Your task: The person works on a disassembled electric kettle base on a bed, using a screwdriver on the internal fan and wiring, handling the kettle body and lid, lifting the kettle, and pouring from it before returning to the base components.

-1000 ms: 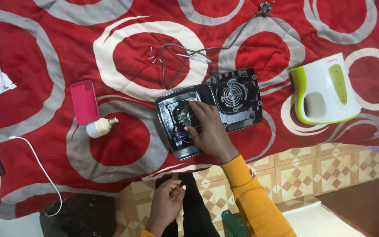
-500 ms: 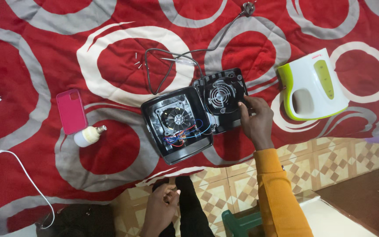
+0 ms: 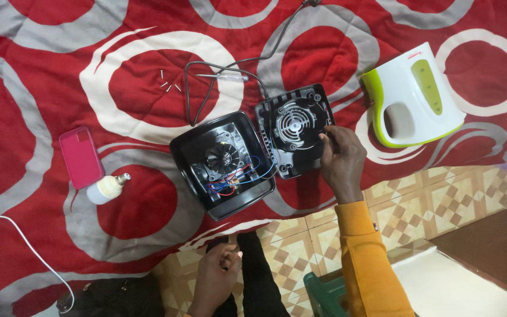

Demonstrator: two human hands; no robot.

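An opened black appliance housing (image 3: 198,147) lies on a red and grey patterned rug (image 3: 318,64), showing a fan and red and blue wires inside. Its black vented cover (image 3: 291,126) lies flipped over just to the right, touching it. My right hand (image 3: 341,161), in an orange sleeve, pinches the cover's right rim. My left hand (image 3: 215,279) rests low by my dark trouser leg with its fingers curled, and I see nothing in it. A grey cord (image 3: 190,94) loops from the housing up the rug.
Several small screws (image 3: 167,85) and a thin clear-handled screwdriver (image 3: 221,76) lie above the housing. A white and green jug (image 3: 412,97) sits at right. A pink phone (image 3: 80,155), a light bulb (image 3: 105,188) and a white cable (image 3: 24,246) lie at left. Tiled floor (image 3: 418,205) borders the rug.
My right hand left the inside of the housing and moved right to the cover's rim. The view shifted, so everything now sits further left and lower.
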